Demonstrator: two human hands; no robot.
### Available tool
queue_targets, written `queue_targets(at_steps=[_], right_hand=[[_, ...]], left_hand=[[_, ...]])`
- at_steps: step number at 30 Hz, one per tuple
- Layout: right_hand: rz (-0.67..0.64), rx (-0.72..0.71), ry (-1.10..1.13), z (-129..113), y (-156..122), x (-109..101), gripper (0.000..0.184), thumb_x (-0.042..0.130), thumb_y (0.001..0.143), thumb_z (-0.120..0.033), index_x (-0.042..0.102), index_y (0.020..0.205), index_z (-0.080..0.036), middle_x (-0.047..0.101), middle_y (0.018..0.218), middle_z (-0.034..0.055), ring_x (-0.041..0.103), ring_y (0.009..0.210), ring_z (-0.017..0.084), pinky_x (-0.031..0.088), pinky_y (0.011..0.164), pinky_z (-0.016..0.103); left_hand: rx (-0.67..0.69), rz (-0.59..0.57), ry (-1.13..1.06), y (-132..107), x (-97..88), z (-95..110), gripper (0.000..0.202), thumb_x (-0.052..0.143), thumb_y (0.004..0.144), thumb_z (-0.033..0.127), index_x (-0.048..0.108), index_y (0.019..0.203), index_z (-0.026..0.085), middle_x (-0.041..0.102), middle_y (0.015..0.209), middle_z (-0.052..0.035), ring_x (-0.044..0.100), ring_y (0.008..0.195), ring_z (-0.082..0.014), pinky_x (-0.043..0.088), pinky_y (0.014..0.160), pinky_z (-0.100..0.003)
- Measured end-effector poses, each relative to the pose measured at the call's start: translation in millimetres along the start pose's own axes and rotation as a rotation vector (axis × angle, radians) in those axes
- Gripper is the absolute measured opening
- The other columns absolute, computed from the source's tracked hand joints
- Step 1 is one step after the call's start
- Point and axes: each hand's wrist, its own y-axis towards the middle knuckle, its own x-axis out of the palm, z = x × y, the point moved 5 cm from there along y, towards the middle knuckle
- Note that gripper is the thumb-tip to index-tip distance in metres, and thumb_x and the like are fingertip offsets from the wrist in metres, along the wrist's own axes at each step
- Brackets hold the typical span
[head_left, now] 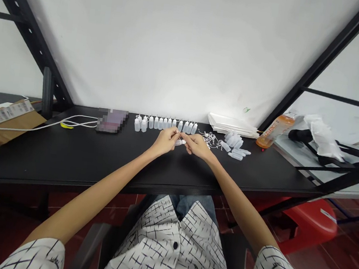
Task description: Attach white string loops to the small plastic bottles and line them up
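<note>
My left hand (165, 140) and my right hand (197, 145) meet over the black table (65, 155), fingers pinched together on one small white plastic bottle (180, 142) held between them. Behind them a row of several small white bottles (164, 124) stands upright near the table's back edge. To the right of my right hand lie a tangle of small white caps (211, 138) and a loose pile of clear bottles (235, 146) on their sides.
A stack of white sheets (231, 125) and an orange bottle (273, 130) lie at the back right. A blurred dark device (112, 120) with a white cable (69, 122) sits at the back left, beside a cardboard box (4, 119). A red stool (314, 221) stands on the floor at right.
</note>
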Motion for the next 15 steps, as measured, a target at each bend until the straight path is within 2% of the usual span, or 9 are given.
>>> queue_targets(at_steps=[2, 4, 9, 12, 15], right_hand=[[0.010, 0.003, -0.003, 1, 0, 1, 0.065, 0.041, 0.090, -0.066, 0.044, 0.048, -0.017, 0.045, 0.037, -0.0025, 0.044, 0.035, 0.007, 0.036, 0.046, 0.020], [0.032, -0.014, 0.025, 1, 1, 2, 0.060, 0.044, 0.090, -0.065, 0.049, 0.055, -0.016, 0.047, 0.042, -0.0033, 0.046, 0.037, 0.007, 0.036, 0.045, 0.020], [0.081, -0.030, 0.269, -4, 1, -2, 0.043, 0.063, 0.081, -0.059, 0.058, 0.078, -0.016, 0.052, 0.051, -0.0053, 0.048, 0.037, 0.007, 0.031, 0.035, 0.018], [0.028, -0.005, 0.400, -11, -1, -3, 0.044, 0.073, 0.073, -0.055, 0.061, 0.083, -0.014, 0.060, 0.059, -0.0006, 0.060, 0.046, 0.013, 0.039, 0.035, 0.019], [-0.017, 0.012, 0.438, -15, -3, -3, 0.046, 0.079, 0.067, -0.050, 0.063, 0.086, -0.012, 0.064, 0.063, 0.0024, 0.064, 0.053, 0.016, 0.045, 0.040, 0.022]], left_hand=[[0.028, 0.001, 0.071, -1, -0.4, 4, 0.016, 0.045, 0.089, 0.024, 0.048, 0.075, 0.018, 0.047, 0.054, 0.0063, 0.045, 0.041, -0.0072, 0.036, 0.048, -0.020], [0.048, 0.012, 0.113, -2, -0.8, 6, 0.015, 0.045, 0.089, 0.024, 0.049, 0.076, 0.018, 0.050, 0.057, 0.0050, 0.046, 0.043, -0.0078, 0.035, 0.049, -0.021], [0.059, 0.045, 0.118, -1, -2.7, 7, 0.016, 0.045, 0.090, 0.026, 0.050, 0.077, 0.018, 0.050, 0.055, 0.0048, 0.048, 0.045, -0.0095, 0.036, 0.050, -0.022], [0.059, 0.074, 0.122, 0, -7.0, 7, 0.018, 0.045, 0.091, 0.029, 0.051, 0.077, 0.018, 0.048, 0.052, 0.0057, 0.048, 0.042, -0.0101, 0.037, 0.051, -0.023], [0.058, 0.091, 0.128, 1, -11.4, 7, 0.018, 0.045, 0.090, 0.028, 0.050, 0.076, 0.018, 0.049, 0.053, 0.0057, 0.048, 0.041, -0.0103, 0.037, 0.051, -0.024]])
